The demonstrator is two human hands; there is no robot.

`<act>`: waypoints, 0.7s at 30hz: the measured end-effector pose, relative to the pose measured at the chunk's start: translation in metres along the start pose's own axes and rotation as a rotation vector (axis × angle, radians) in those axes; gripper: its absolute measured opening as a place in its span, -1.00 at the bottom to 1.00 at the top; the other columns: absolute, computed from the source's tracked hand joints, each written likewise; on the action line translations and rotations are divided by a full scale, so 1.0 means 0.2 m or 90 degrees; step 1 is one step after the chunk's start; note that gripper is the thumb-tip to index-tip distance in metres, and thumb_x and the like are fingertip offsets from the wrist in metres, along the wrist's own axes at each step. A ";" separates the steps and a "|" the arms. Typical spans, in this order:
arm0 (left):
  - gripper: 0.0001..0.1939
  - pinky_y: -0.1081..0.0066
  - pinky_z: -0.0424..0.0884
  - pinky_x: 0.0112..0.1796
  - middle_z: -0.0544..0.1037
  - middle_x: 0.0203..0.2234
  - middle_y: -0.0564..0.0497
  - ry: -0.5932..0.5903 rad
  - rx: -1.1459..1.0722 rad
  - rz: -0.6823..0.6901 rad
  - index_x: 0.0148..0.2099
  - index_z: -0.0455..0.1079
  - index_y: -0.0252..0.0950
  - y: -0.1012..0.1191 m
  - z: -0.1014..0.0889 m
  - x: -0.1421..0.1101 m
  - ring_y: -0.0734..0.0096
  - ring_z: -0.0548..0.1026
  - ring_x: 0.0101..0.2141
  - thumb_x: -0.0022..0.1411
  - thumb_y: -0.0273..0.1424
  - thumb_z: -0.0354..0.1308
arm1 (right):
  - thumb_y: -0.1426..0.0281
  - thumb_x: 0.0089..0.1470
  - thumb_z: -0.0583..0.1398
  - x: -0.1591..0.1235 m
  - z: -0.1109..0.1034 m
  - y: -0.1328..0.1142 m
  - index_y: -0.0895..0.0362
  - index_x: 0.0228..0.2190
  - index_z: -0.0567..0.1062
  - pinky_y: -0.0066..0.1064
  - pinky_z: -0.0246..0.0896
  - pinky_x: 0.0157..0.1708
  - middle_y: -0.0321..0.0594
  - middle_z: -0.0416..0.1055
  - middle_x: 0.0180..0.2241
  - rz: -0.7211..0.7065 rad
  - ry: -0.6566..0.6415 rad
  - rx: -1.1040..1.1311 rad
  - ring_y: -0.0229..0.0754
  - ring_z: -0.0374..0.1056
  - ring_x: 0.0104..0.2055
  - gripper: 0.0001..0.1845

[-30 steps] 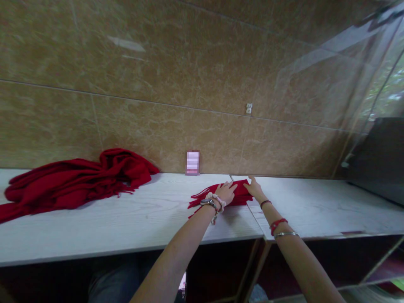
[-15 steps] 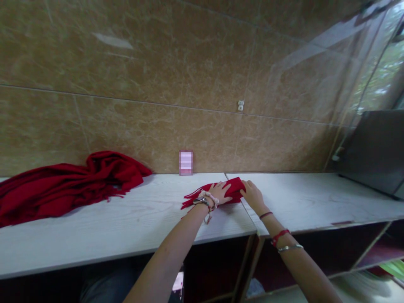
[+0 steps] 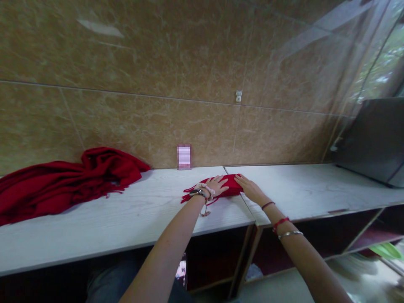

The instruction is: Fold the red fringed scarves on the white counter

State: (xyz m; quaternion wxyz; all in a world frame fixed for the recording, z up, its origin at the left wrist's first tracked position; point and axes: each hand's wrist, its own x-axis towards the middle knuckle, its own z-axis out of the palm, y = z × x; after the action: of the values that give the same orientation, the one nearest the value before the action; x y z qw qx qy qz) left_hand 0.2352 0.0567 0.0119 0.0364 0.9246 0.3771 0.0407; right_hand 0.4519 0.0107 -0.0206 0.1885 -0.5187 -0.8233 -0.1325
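Note:
A folded red scarf (image 3: 232,181) with fringe at its left end lies on the white countertop (image 3: 151,214), by the seam between two boards. Palm down with fingers spread, my left hand (image 3: 217,186) presses on the scarf near the fringe. My right hand (image 3: 248,187) rests its outstretched fingers on the scarf's right end, holding nothing. Farther left, a second red fringed cloth (image 3: 72,181) is heaped loosely along the wall.
A small pink-edged card (image 3: 184,157), its face blurred out, leans against the tiled wall (image 3: 126,122). A large dark box-shaped thing (image 3: 372,141) stands at the right end. Below the counter are dark shelves and a green basin (image 3: 387,250).
My right hand has gone from gripping the scarf's right edge to lying flat on top of it. The scarf looks flatter. My left hand stays on it.

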 end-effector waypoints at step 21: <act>-0.24 0.17 -0.07 0.13 -0.10 0.23 -0.19 0.068 0.069 0.014 0.25 -0.10 -0.32 -0.08 0.11 -0.09 0.14 -0.13 0.21 0.10 -0.12 0.06 | 0.35 0.13 -0.03 0.29 -0.12 -0.07 0.18 0.09 0.20 -0.05 -0.15 0.14 -0.05 0.04 0.17 0.077 0.028 0.102 -0.01 -0.14 0.23 -0.52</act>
State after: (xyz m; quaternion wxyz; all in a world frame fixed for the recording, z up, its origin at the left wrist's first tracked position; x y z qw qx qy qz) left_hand 0.2143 0.0551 -0.0115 -0.0343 0.9259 0.3697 0.0696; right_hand 0.4198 0.0411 0.0262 0.2547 -0.5477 -0.7943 -0.0661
